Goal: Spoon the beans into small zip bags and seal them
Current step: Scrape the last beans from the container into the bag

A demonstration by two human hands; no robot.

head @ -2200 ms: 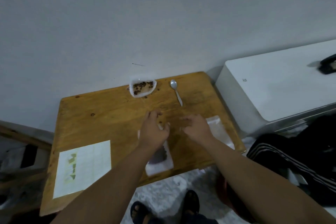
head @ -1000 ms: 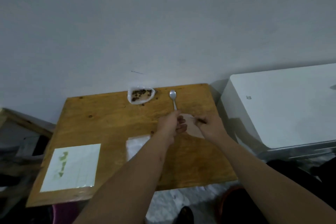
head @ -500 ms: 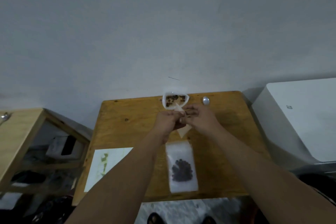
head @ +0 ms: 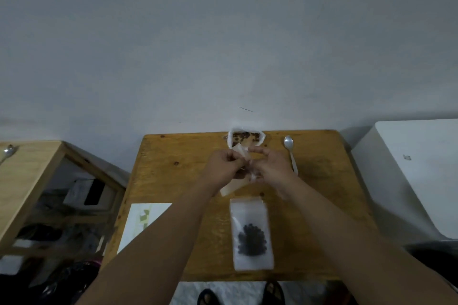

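Observation:
An empty clear zip bag (head: pixel 231 184) hangs between my two hands above the wooden table (head: pixel 173 176). My left hand (head: pixel 224 164) pinches its top edge on one side and my right hand (head: pixel 270 164) pinches the other side. Just behind my hands, at the table's far edge, stands an open white bag of dark beans (head: pixel 245 137). A metal spoon (head: pixel 290 153) lies to the right of it, bowl toward the wall. A filled zip bag (head: pixel 251 233) with dark beans in it lies flat near the front edge.
A white sheet with green marks (head: pixel 141 220) lies at the table's front left. A white appliance (head: pixel 416 171) stands to the right, and a wooden shelf unit (head: pixel 29 176) with a spoon on top to the left. My feet show below the front edge.
Both hands left the filled bag on the table, picked up an empty zip bag and raised it toward the bean bag. My view swung left, so the shelf unit came into sight.

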